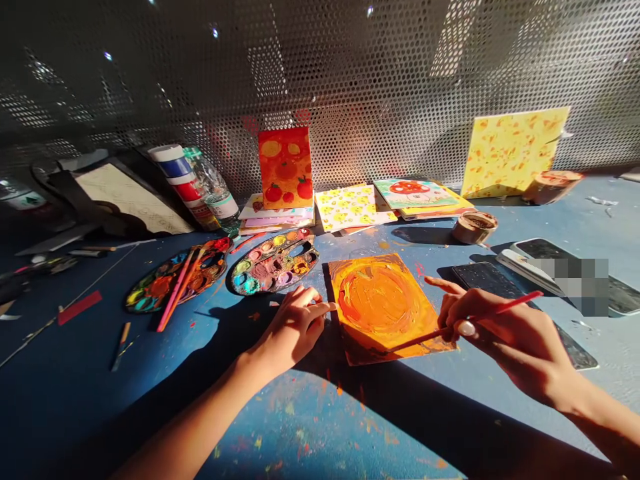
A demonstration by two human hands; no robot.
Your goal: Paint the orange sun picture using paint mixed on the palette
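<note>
An orange painting (377, 300) with a thick round orange shape and darker edges lies flat on the blue table. My right hand (505, 340) pinches a thin red paintbrush (423, 339), its tip on the dark lower edge of the painting. My left hand (297, 323) rests at the painting's left side, index finger stretched to its edge, the other fingers loosely bent and nothing in them. Up and to the left of that hand is an oval palette (273, 261) of mixed colours. Farther left, a second palette (160, 283) carries two brushes (179, 287).
Along the perforated metal wall stand a red fruit painting (286, 167), a yellow painting (515, 153), stacked small paintings (420, 197) and a bottle (217, 200). Brown cups (475, 228) are behind. Phones (487, 280) lie to the right.
</note>
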